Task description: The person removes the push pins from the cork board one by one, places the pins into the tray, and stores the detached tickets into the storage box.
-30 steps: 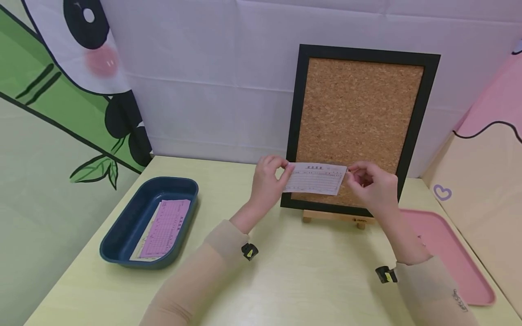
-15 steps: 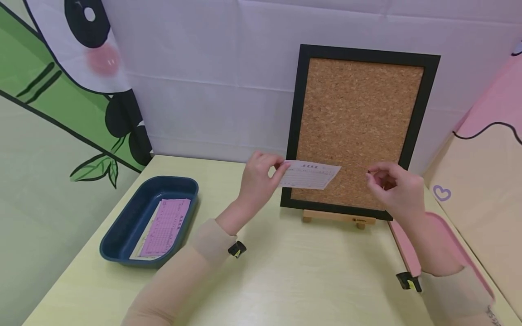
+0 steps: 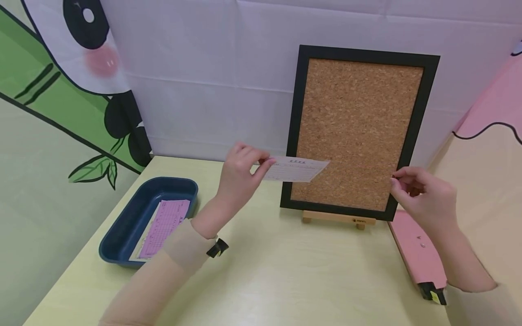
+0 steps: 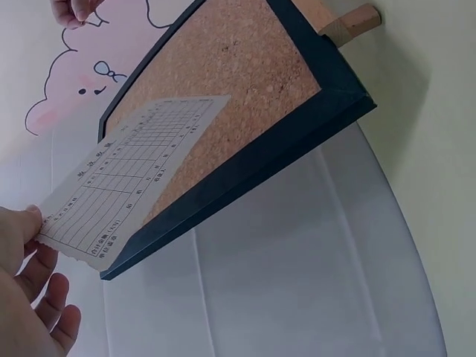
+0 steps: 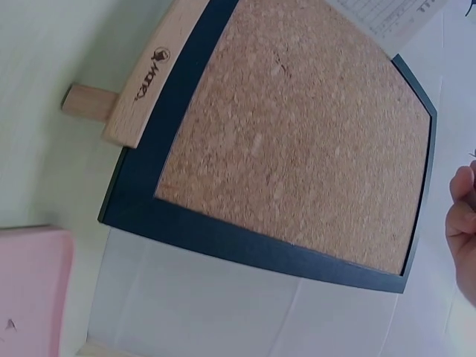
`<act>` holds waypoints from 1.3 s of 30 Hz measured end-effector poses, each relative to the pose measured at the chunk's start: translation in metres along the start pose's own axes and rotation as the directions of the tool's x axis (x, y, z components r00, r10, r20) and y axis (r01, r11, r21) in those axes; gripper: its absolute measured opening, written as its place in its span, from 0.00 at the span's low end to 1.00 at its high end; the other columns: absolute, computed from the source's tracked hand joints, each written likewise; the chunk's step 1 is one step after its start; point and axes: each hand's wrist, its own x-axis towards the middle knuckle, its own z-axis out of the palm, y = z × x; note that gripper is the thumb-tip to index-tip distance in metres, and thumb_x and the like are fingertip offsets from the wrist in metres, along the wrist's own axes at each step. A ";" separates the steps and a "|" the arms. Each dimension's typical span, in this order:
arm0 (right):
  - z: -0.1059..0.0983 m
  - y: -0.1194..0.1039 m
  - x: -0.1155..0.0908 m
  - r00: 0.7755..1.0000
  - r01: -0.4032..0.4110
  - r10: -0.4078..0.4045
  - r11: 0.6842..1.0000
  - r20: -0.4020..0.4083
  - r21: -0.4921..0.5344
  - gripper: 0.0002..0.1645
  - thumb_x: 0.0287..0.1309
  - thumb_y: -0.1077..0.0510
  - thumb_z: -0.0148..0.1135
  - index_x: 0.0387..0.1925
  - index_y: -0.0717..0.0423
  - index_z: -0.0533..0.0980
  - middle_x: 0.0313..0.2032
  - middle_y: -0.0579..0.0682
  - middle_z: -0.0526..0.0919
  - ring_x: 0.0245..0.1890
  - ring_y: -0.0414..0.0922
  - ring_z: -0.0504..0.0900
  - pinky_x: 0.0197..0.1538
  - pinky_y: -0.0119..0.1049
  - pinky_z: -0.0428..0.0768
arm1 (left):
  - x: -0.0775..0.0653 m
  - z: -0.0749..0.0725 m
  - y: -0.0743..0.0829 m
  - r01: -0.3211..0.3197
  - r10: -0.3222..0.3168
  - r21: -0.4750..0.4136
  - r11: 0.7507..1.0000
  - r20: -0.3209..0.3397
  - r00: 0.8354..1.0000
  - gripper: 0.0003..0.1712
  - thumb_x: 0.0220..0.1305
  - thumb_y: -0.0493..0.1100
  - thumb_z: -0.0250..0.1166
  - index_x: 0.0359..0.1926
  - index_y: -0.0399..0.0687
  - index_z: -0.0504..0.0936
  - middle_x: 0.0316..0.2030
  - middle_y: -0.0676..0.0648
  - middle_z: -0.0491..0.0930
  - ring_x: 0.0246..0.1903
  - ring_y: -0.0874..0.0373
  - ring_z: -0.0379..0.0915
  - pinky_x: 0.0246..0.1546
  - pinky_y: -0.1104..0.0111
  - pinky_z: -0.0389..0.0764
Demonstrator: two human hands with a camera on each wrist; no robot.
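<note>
My left hand point(image 3: 240, 176) pinches the left end of a printed paper slip point(image 3: 297, 170), which reaches rightward in front of the lower left of a cork board point(image 3: 359, 131) in a black frame. In the left wrist view, the slip point(image 4: 134, 175) shows ruled lines and printed characters. Off the board's lower right edge, my right hand point(image 3: 428, 197) has its thumb and forefinger pinched together. A thin pin point(image 4: 95, 23) sticks out from those fingertips in the left wrist view; most of it is hidden. The right wrist view shows only part of that hand point(image 5: 462, 223).
A dark blue tray point(image 3: 107, 242) at left holds a pink printed slip point(image 3: 165, 226) over a pale one. The board stands on a small wooden easel point(image 3: 338, 217). At right lies a pink tray point(image 3: 412, 253) with small shiny bits, partly behind my right arm.
The right hand has let go of the slip's right end and moved right, past the board's edge. The left hand has drawn the slip left and slightly up, its right end now free.
</note>
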 end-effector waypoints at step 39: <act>-0.067 0.049 -0.051 0.983 -0.155 0.160 0.986 0.089 -0.055 0.14 0.35 0.77 0.64 0.28 0.63 0.79 0.22 0.18 0.70 0.20 0.18 0.65 0.27 0.10 0.64 | -0.007 -0.152 -0.073 -0.016 0.010 0.195 0.981 0.033 0.999 0.08 0.43 0.33 0.74 0.27 0.36 0.83 0.23 0.41 0.81 0.33 0.49 0.65 0.34 0.64 0.61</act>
